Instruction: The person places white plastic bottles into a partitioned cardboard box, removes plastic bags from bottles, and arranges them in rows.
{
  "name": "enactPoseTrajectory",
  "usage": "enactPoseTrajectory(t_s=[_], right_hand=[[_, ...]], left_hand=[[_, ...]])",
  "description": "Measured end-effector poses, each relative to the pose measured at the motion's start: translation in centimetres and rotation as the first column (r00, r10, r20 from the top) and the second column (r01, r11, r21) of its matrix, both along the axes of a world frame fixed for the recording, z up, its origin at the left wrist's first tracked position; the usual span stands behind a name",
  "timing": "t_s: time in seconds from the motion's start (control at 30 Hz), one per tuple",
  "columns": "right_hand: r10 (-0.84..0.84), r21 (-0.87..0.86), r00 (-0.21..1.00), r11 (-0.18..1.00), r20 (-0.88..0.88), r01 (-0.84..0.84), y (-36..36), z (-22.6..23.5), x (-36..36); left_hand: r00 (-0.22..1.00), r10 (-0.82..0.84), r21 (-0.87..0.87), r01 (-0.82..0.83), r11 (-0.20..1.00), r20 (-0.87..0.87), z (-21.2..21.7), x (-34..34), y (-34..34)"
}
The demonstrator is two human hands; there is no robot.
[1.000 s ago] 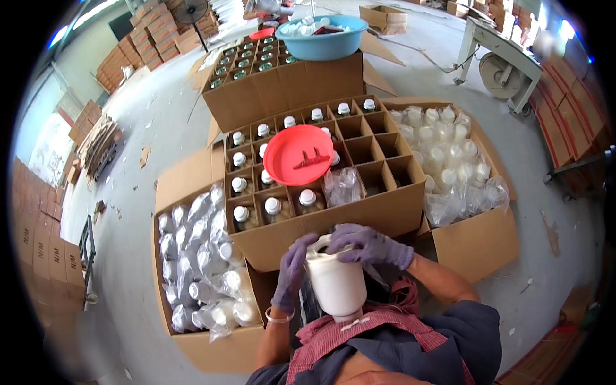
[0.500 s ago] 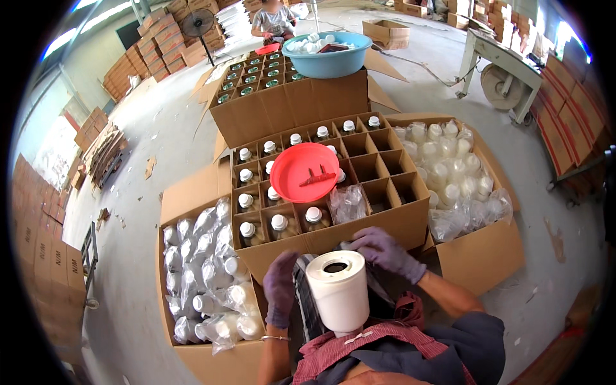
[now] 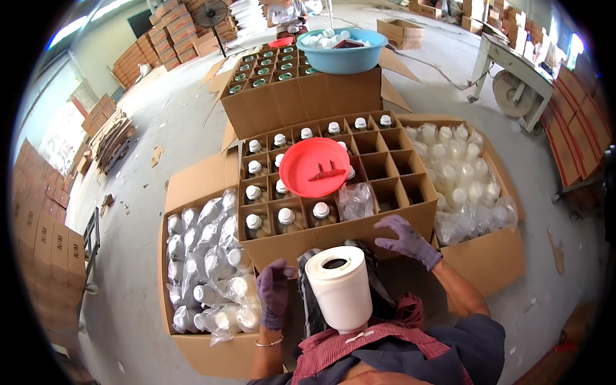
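A white cylinder-shaped plastic container [image 3: 340, 292] with a dark round opening in its top stands upright at my lap. To its left my left hand [image 3: 274, 292], in a purple glove, is raised with fingers loosely bent and apart, holding nothing. My gloved right hand [image 3: 407, 240] spreads its fingers by the front wall of the divided carton [image 3: 321, 234], apart from the container. White-capped bottles [image 3: 286, 218] fill many of the carton's cells; several on the right hold none. A red plastic bowl [image 3: 301, 183] with dark red pointed pieces [image 3: 328, 173] rests on top.
Plastic-wrapped bottles fill an open box [image 3: 173, 343] at left and another [image 3: 478, 260] at right. Clear plastic bags [image 3: 357, 202] sit in a front cell. Beyond, a blue basin [image 3: 340, 61] of white caps rests on a second carton [image 3: 308, 102]. A person [image 3: 289, 16] is behind it.
My right hand has moved away from the container to the right and its fingers have spread. My left hand has shifted slightly left and down. The view has turned a little.
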State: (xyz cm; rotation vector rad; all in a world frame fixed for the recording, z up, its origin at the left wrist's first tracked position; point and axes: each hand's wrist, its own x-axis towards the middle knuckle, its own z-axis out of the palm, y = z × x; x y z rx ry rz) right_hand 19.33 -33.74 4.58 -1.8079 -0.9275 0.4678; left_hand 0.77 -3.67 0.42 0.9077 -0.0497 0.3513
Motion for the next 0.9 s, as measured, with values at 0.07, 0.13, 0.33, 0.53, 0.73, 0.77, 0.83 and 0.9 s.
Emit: enactPoseTrajectory(t_s=[0.07, 0.13, 0.33, 0.53, 0.73, 0.77, 0.83, 0.9], right_hand=[[0.013, 0.194, 0.919, 0.979, -0.394, 0.069, 0.9, 0.5, -2.4], [0.164, 0.128, 0.982, 0.980, -0.089, -0.152, 4.0, 1.4, -3.8], [-0.004, 0.426, 0.976, 0.899, -0.216, 0.098, 8.8, 4.3, -0.2], [-0.020, 0.141, 0.584, 0.977, 0.811, -0.162, 12.1, 4.2, 0.4], [-0.137, 0.381, 0.950, 0.924, 0.280, 0.022, 12.9, 3.8, -0.6], [-0.020, 0.492, 1.000, 0.870, 0.010, 0.012, 13.2, 2.9, -0.6], [0.023, 0.318, 0.995, 0.946, 0.102, -0.054, 12.4, 1.8, 0.9], [-0.024, 0.383, 0.988, 0.923, 0.154, -0.037, 12.2, 0.9, 0.9]], left_hand=[[0.977, 0.046, 0.299, 0.019, 0.954, -0.208, 1.3, 1.3, -0.9], [0.966, -0.173, 0.512, 0.250, 0.822, -0.194, 3.8, 3.5, -3.3], [0.985, -0.171, 0.822, 0.110, 0.558, -0.016, 7.4, 6.8, -3.4], [0.971, -0.151, -0.183, 0.117, 0.976, -0.186, 8.4, 7.6, -3.3], [0.960, 0.198, 0.584, -0.047, 0.810, -0.198, 6.9, 6.6, -4.4], [0.971, 0.196, 0.789, -0.224, 0.572, 0.134, 7.8, 7.2, -4.3], [0.963, 0.175, 0.853, -0.261, 0.451, 0.203, 7.9, 7.4, -4.0], [0.929, 0.116, 0.918, -0.366, 0.152, 0.351, 8.3, 7.6, -3.9]])
